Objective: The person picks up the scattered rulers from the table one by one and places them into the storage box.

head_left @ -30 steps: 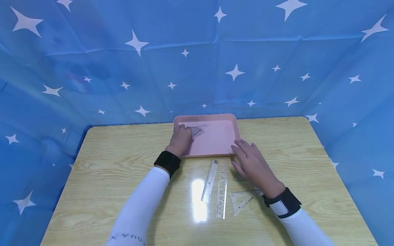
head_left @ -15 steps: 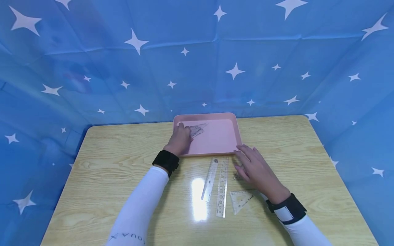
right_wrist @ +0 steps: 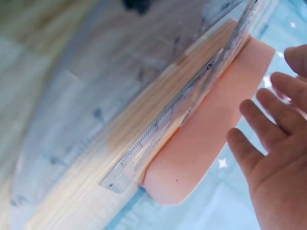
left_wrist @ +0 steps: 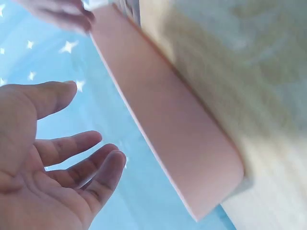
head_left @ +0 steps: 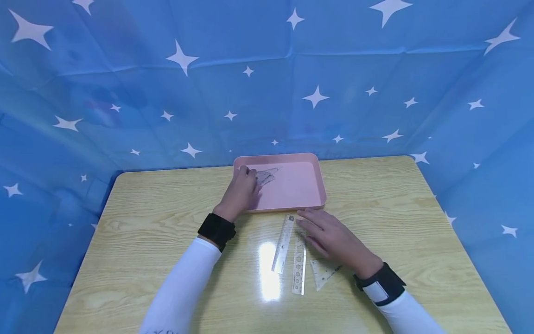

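Observation:
My left hand (head_left: 241,188) hovers over the left part of a pink tray (head_left: 298,192), beside a clear protractor (head_left: 264,177) lying in it. In the left wrist view its fingers (left_wrist: 103,175) curve loosely around nothing, near the tray wall (left_wrist: 163,115). My right hand (head_left: 333,236) spreads just in front of the tray, overlapping the top of a long clear stencil ruler (head_left: 299,269). A shorter clear ruler (head_left: 283,243) lies left of it. Partly under the right hand is a clear set square (head_left: 323,273). The right wrist view shows that palm (right_wrist: 278,177) holding nothing.
The wood-grain table (head_left: 158,208) ends at a blue star-patterned cloth (head_left: 267,93) behind the tray. A clear plastic piece with a curved edge (right_wrist: 96,115) looms close to the right wrist camera, with a ruler (right_wrist: 158,124) beyond it along the tray.
My right hand has moved left from the tray's front right corner to above the long ruler. My left hand has shifted slightly left; the protractor stays in the tray.

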Motion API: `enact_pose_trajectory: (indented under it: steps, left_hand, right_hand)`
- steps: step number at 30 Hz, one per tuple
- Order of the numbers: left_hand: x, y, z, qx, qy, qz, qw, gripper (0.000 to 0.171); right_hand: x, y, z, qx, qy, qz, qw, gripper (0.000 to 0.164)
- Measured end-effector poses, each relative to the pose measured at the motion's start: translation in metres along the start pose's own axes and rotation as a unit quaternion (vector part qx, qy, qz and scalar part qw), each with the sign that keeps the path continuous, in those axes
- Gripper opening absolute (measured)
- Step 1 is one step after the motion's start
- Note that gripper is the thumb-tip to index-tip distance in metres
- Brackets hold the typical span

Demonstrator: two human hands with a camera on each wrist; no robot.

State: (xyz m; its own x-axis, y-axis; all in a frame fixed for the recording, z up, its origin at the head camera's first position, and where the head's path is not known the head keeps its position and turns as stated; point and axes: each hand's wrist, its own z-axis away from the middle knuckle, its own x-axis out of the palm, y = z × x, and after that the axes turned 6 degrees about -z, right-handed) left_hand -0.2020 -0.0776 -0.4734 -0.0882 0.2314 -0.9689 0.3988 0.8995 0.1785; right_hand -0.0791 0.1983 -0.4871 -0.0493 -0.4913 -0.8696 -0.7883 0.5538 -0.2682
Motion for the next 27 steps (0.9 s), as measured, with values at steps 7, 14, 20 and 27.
enact_pose_trajectory:
  steps: [7,14,20,27]
  left_hand:
    - [-0.012,0.018,0.022,0.06,0.023,-0.013,0.9979,0.041]
    - [-0.013,0.037,0.051,0.081,0.04,-0.016,0.9958,0.045]
    - [-0.007,0.05,0.077,0.104,0.042,-0.022,0.9935,0.043]
    - [-0.001,0.062,0.098,0.148,0.011,-0.047,0.9879,0.052]
  right_hand:
    - [0.007,-0.004,-0.006,0.001,-0.047,-0.013,0.999,0.053]
    - [0.013,-0.01,-0.013,0.02,-0.102,-0.007,0.995,0.054]
    - [0.015,-0.012,-0.014,0.056,-0.175,0.013,0.983,0.054]
    - [0.016,-0.011,-0.012,0.081,-0.22,0.03,0.972,0.053]
